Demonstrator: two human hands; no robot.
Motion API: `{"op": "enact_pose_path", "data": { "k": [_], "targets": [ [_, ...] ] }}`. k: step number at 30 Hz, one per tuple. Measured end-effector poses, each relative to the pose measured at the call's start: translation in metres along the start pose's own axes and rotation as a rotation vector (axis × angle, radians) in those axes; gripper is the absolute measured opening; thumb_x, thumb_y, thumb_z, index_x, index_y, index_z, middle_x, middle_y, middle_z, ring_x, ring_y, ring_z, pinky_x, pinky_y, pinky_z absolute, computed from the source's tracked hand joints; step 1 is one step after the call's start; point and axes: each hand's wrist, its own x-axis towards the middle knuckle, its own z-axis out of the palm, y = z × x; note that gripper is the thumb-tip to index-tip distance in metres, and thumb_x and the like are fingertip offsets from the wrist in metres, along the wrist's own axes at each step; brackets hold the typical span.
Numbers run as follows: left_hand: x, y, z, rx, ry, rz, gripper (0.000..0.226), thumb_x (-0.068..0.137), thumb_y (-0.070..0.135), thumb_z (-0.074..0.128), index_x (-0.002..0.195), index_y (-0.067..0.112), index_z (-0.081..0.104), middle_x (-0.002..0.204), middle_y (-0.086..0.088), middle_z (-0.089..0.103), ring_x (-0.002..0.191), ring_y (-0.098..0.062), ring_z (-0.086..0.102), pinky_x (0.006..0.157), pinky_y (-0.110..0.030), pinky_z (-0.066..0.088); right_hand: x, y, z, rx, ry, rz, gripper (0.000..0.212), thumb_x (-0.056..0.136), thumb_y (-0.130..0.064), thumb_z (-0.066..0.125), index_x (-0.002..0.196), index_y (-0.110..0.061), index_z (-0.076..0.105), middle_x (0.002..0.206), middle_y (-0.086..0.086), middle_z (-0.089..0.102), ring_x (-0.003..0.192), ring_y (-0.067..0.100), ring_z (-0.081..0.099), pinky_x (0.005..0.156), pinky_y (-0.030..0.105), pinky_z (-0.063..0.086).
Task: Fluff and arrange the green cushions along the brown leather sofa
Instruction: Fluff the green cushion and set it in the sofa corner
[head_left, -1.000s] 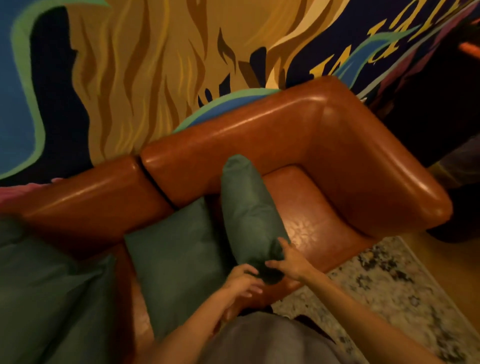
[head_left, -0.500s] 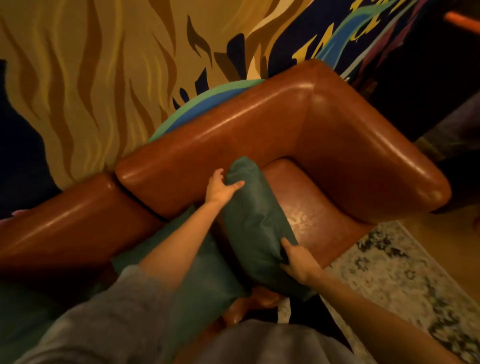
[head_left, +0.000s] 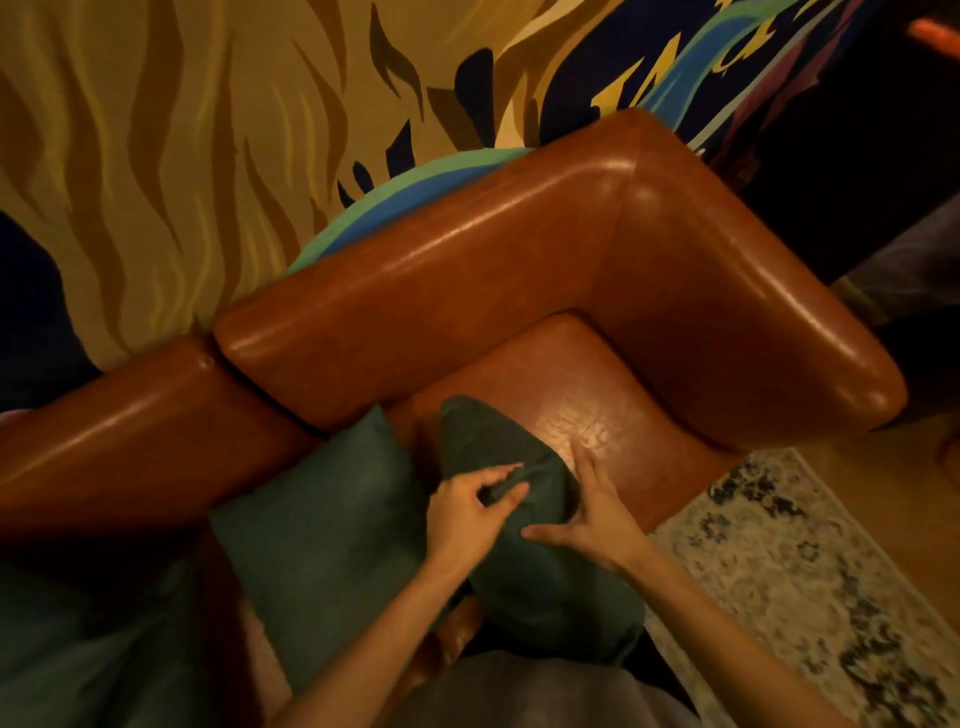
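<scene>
A brown leather sofa (head_left: 467, 291) fills the middle of the head view, its corner at the right. One green cushion (head_left: 498, 441) stands on edge on the corner seat. My left hand (head_left: 470, 512) pinches its fabric on the upper edge. My right hand (head_left: 597, 514) lies against its right side, fingers spread. A second green cushion (head_left: 322, 519) leans on the backrest just left of it. A third green cushion (head_left: 67, 639) lies at the bottom left, partly out of frame.
A painted mural wall (head_left: 208, 130) rises behind the sofa. A patterned rug (head_left: 810, 587) covers the floor at the right, with bare wood floor (head_left: 883, 488) beyond it. The sofa's armrest (head_left: 769, 332) borders the corner seat on the right.
My left hand came down from the cushion's far top corner to its near upper edge and pinched the fabric. The cushion now sits lower and nearer to me.
</scene>
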Motion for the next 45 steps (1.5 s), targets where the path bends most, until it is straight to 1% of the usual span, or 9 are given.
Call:
{"op": "enact_pose_path", "data": {
  "k": [2,10,13,16,21,24,30,39,45],
  "targets": [
    [-0.007,0.002,0.001,0.038,0.016,0.059,0.035,0.076,0.052,0.070,0.104,0.033,0.077,0.112,0.030,0.067,0.104,0.018,0.055,0.091,-0.005,0.044,0.009,-0.011,0.013,-0.005,-0.045,-0.065,0.149,0.044,-0.076,0.078,0.158,-0.014,0.005,0.161,0.008,0.021,0.148,0.021,0.025,0.120,0.034,0.028],
    [0.021,-0.017,-0.046,-0.114,-0.174,0.128,0.043,0.080,0.041,0.075,0.120,0.030,0.067,0.131,0.024,0.059,0.124,0.004,0.053,0.100,-0.023,0.043,0.024,-0.016,0.009,0.025,0.015,-0.107,0.067,0.075,-0.024,0.083,0.135,-0.019,0.054,0.125,0.000,0.067,0.114,0.011,0.062,0.096,0.021,0.046],
    [0.041,-0.011,-0.035,0.172,-0.284,0.134,0.055,0.084,0.045,0.072,0.135,0.029,0.058,0.146,0.011,0.047,0.139,-0.005,0.039,0.114,-0.021,0.030,0.024,-0.020,0.005,0.133,-0.062,-0.089,0.077,0.073,-0.030,0.085,0.140,-0.019,0.049,0.132,0.000,0.062,0.118,0.012,0.060,0.102,0.025,0.046],
    [0.057,0.002,-0.025,0.411,-0.205,0.097,0.034,0.094,0.048,0.057,0.099,0.018,0.072,0.109,-0.008,0.073,0.112,-0.027,0.063,0.093,-0.038,0.045,0.005,-0.008,0.010,0.325,-0.042,-0.003,0.089,0.066,-0.031,0.090,0.141,-0.023,0.045,0.136,-0.008,0.055,0.124,0.001,0.053,0.108,0.021,0.041],
    [0.094,0.007,-0.025,0.327,0.000,0.041,0.042,0.097,0.047,0.051,0.091,0.011,0.072,0.096,-0.021,0.072,0.097,-0.040,0.065,0.082,-0.044,0.048,-0.052,0.092,0.042,0.135,0.089,0.289,0.166,0.022,-0.093,0.067,0.158,-0.020,0.005,0.162,0.009,0.016,0.150,0.023,0.019,0.122,0.038,0.023],
    [0.106,0.010,-0.003,0.277,-0.034,0.040,0.040,0.098,0.040,0.053,0.083,0.008,0.070,0.091,-0.020,0.072,0.094,-0.040,0.065,0.080,-0.042,0.047,-0.062,0.125,0.039,0.065,0.033,0.427,0.176,0.014,-0.095,0.061,0.157,-0.019,-0.007,0.164,0.013,0.014,0.149,0.032,0.020,0.119,0.040,0.025],
    [0.134,0.034,0.021,0.172,-0.059,0.016,0.040,0.099,0.035,0.053,0.092,0.000,0.071,0.100,-0.025,0.072,0.100,-0.038,0.066,0.087,-0.046,0.050,-0.036,0.153,-0.027,0.008,0.157,0.283,0.127,0.036,-0.097,0.056,0.133,-0.016,0.049,0.125,0.007,0.067,0.114,0.029,0.063,0.091,0.039,0.051],
    [0.163,0.047,0.081,0.022,-0.124,-0.278,0.042,0.097,0.044,0.053,0.114,0.009,0.069,0.112,-0.020,0.069,0.093,-0.040,0.069,0.066,-0.057,0.059,-0.018,0.154,-0.178,-0.265,0.083,0.247,0.029,0.075,-0.030,0.085,0.087,-0.020,0.061,0.084,-0.001,0.064,0.077,0.016,0.057,0.067,0.029,0.048],
    [0.179,0.086,0.116,0.250,-0.265,-0.122,0.016,0.089,0.014,0.065,0.103,0.022,0.068,0.116,-0.012,0.070,0.096,-0.030,0.070,0.081,-0.048,0.059,0.000,0.185,-0.213,-0.361,0.133,0.296,0.038,0.077,-0.026,0.083,0.107,-0.015,0.063,0.095,0.010,0.065,0.099,0.030,0.064,0.073,0.030,0.037]
  ]
}}
